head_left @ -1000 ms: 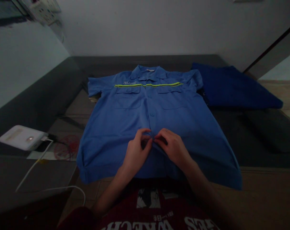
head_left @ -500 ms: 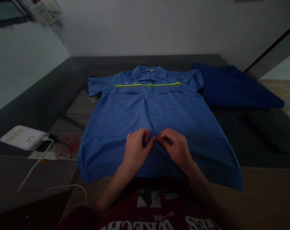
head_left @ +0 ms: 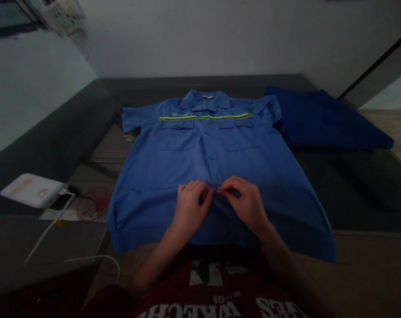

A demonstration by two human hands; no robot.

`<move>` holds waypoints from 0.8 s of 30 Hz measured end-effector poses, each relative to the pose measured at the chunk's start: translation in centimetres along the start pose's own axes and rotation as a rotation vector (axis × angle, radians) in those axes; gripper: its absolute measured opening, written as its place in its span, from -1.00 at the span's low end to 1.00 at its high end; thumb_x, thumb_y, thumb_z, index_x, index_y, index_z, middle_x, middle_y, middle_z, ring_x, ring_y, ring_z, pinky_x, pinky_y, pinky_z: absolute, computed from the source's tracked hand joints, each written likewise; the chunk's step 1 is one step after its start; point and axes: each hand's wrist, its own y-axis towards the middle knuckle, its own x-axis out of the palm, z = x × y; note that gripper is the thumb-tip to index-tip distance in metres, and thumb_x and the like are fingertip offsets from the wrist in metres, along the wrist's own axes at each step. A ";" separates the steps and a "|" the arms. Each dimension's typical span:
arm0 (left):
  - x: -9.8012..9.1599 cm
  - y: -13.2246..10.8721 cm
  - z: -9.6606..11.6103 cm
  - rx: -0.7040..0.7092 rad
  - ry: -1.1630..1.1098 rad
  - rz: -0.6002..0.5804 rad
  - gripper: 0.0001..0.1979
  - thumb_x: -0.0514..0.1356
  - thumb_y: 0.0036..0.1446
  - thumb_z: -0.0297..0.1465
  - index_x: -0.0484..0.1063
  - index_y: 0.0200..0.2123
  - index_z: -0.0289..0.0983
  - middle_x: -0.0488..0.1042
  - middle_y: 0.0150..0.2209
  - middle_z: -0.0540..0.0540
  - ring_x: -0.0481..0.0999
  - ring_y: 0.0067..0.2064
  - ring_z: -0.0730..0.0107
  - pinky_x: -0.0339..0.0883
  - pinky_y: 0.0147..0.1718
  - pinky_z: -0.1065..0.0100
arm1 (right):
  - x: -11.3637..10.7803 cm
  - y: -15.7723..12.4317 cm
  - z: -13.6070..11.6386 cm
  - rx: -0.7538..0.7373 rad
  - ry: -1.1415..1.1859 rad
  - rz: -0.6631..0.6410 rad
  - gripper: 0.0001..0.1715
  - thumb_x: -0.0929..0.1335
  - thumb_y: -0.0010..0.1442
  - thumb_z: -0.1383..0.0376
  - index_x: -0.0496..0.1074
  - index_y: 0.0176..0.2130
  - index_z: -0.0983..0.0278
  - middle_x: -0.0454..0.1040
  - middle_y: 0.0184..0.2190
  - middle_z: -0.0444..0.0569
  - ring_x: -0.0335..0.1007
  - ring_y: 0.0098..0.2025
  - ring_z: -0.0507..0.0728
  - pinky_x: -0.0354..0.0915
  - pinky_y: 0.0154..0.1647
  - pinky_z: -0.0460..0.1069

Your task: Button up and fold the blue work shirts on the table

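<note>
A blue short-sleeved work shirt (head_left: 174, 165) lies spread face up on the dark table, collar away from me. A yellow-green stripe (head_left: 226, 117) crosses its chest above two flap pockets. At the lower front placket my left hand (head_left: 193, 203) pinches the shirt's edge between thumb and fingers. Close beside it on the right, my right hand (head_left: 245, 201) pinches the placket too, thumb against forefinger. Whatever button lies between the fingertips is hidden. Farther up the placket a button (head_left: 211, 157) shows.
A folded dark-blue cloth (head_left: 329, 119) lies right of the shirt. On the left rests a white power bank (head_left: 33, 190) with a white cable (head_left: 51, 225) plugged in. The dark table (head_left: 200, 82) meets walls at the back and left.
My left hand's fingers have curled closer together over the placket. The right hand has barely shifted, and the shirt lies as before.
</note>
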 end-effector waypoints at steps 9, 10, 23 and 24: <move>0.1 -0.1 -0.2 -0.001 0.078 0.004 -0.79 0.06 0.23 -0.35 0.37 -0.44 -0.26 0.45 -0.45 -0.01 0.39 -0.33 0.33 0.07 -0.24 0.27 | 0.4 0.3 -0.1 0.055 0.008 0.012 -0.87 0.35 0.14 0.35 0.41 -0.45 0.25 0.45 -0.48 -0.10 0.37 -0.40 0.07 0.27 -0.34 -0.04; 0.0 0.0 -0.2 -0.010 0.052 0.009 -0.80 0.06 0.22 -0.36 0.38 -0.43 -0.26 0.45 -0.45 0.00 0.40 -0.33 0.34 0.09 -0.25 0.27 | 0.4 0.3 -0.2 0.066 0.027 0.023 -0.88 0.35 0.15 0.35 0.42 -0.45 0.25 0.46 -0.47 -0.10 0.38 -0.39 0.08 0.29 -0.34 -0.04; -0.4 0.5 0.2 -0.122 -0.469 -0.019 -0.86 0.14 0.12 -0.37 0.33 -0.47 -0.27 0.31 -0.53 0.06 0.31 -0.45 0.47 0.17 -0.43 0.42 | -0.1 0.3 -1.1 0.073 0.148 0.115 -0.86 0.36 0.15 0.28 0.43 -0.44 0.24 0.46 -0.44 -0.08 0.40 -0.35 0.09 0.33 -0.30 -0.03; -0.5 0.6 0.2 -0.127 -0.501 -0.036 -0.85 0.14 0.12 -0.37 0.32 -0.47 -0.27 0.30 -0.54 0.07 0.29 -0.45 0.47 0.17 -0.44 0.43 | 0.0 0.3 -1.1 0.074 0.154 0.119 -0.86 0.36 0.15 0.28 0.42 -0.44 0.24 0.46 -0.44 -0.08 0.40 -0.35 0.09 0.32 -0.31 -0.03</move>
